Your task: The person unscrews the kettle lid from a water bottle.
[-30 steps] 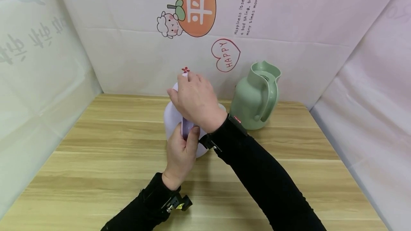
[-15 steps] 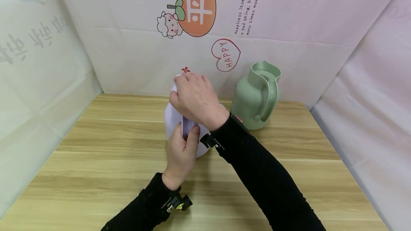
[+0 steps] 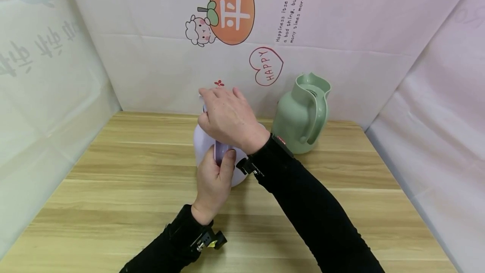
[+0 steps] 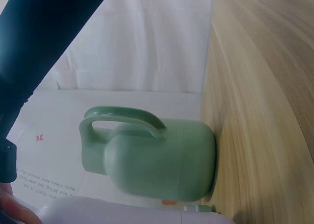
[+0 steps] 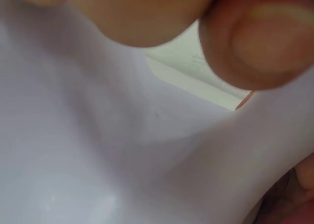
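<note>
Left hand [image 3: 212,180] curled round the handle of the lilac jug [image 3: 202,138], thumb up along it, right hand [image 3: 229,117] cupped over the jug's top, fingers bent forward, both forearms in black sleeves

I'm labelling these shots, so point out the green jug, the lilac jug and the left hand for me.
green jug [image 3: 293,121], head view, on its rounded body left of the handle.
lilac jug [image 3: 201,138], head view, on its bare left side.
left hand [image 3: 212,182], head view, on the back of the hand gripping the lilac handle.
</note>
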Demonstrator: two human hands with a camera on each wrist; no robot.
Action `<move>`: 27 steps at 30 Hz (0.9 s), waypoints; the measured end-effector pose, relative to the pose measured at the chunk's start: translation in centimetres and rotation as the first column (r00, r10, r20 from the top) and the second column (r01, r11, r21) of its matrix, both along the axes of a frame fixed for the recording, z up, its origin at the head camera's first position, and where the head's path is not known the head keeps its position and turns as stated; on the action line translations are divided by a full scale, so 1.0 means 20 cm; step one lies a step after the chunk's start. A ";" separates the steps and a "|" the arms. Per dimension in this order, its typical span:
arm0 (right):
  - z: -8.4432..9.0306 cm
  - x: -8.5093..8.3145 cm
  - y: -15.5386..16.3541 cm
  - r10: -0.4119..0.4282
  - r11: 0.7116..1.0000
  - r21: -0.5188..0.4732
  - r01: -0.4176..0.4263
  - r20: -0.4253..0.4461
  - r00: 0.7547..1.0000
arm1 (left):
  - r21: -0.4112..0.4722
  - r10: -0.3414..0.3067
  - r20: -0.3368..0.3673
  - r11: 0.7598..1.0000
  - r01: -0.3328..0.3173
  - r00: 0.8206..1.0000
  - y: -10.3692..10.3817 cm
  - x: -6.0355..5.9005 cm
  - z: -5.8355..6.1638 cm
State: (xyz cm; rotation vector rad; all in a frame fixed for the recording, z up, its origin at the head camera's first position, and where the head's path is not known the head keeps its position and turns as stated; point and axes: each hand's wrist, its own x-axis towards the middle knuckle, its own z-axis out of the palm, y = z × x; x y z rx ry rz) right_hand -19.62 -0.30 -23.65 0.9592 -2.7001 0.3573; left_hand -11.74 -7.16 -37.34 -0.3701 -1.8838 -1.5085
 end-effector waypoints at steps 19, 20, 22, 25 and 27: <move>0.00 0.01 0.00 0.086 0.996 0.022 -0.085 -0.051 0.995 | -0.007 0.000 0.001 1.000 0.000 1.000 0.00 0.00 0.01; 0.00 0.02 0.00 0.088 0.996 0.027 -0.086 -0.052 0.995 | -0.007 0.000 0.000 1.000 0.000 1.000 0.00 0.00 0.01; 0.00 0.02 0.00 0.095 0.995 0.031 -0.093 -0.059 0.994 | -0.005 -0.004 -0.002 1.000 0.004 1.000 0.00 0.00 0.01; 0.00 0.02 0.00 0.107 0.994 0.038 -0.104 -0.074 0.992 | -0.002 -0.009 -0.005 1.000 0.009 1.000 0.00 0.00 0.01; 0.00 0.02 0.00 0.116 0.993 0.038 -0.113 -0.078 0.990 | 0.001 -0.012 -0.004 1.000 0.012 1.000 0.00 0.00 0.01</move>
